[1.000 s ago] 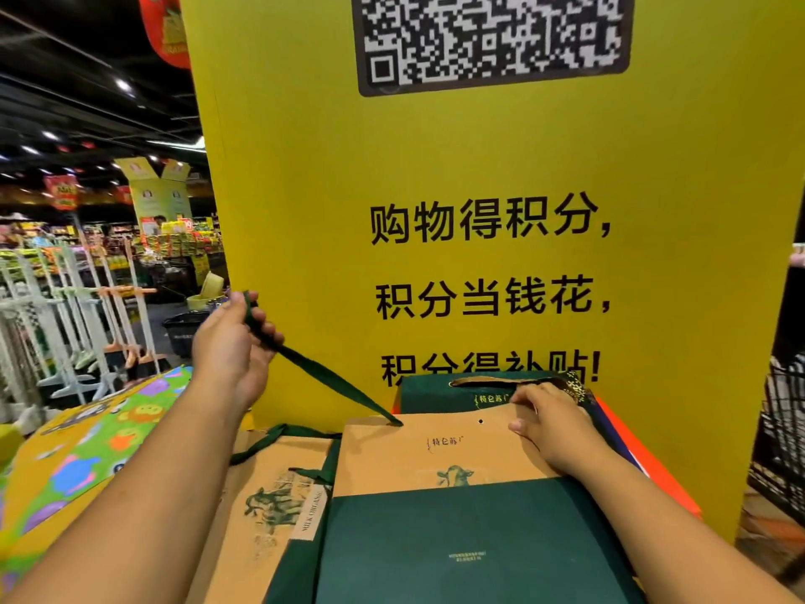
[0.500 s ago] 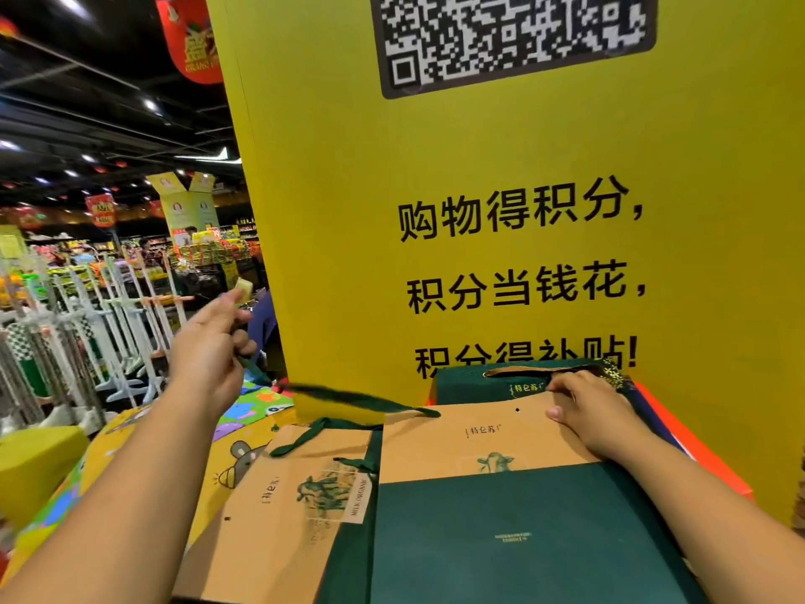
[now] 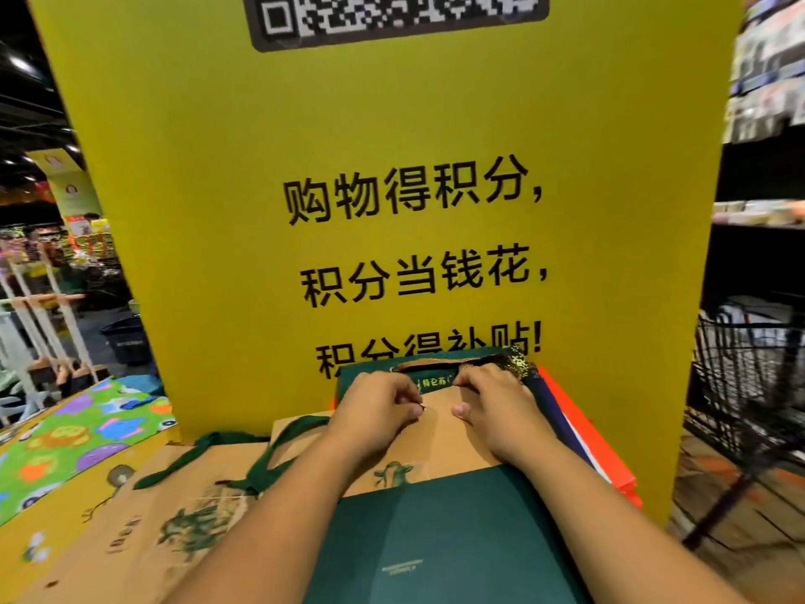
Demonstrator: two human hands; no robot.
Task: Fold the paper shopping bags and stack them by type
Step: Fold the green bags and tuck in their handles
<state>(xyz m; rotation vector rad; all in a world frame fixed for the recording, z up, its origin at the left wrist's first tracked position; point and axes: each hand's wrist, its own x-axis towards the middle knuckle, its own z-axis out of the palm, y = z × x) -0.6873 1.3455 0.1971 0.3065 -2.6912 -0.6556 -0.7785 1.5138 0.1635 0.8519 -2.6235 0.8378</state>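
A flat kraft-and-green paper bag (image 3: 440,534) lies in front of me, its kraft top pointing away. My left hand (image 3: 377,414) pinches the bag's top edge with thumb and forefinger. A hand's width to the right, my right hand (image 3: 494,409) grips the same edge, fingers curled over it and thumb on the front. The bag's green ribbon handle (image 3: 279,451) trails out to the left from under my left wrist. A second kraft bag (image 3: 174,520) lies flat at the left. Behind my hands sits a dark green bag (image 3: 370,379). Navy and orange bags (image 3: 583,438) stick out at the right.
A tall yellow sign board (image 3: 392,167) with a QR code stands right behind the bags. A colourful cartoon mat (image 3: 74,433) covers the surface at the left. A black wire shopping cart (image 3: 749,385) stands at the right, with store shelves behind it.
My left hand has let go of the raised green ribbon handle and come down to the bag's top edge beside my right hand. The handle now lies slack at the left.
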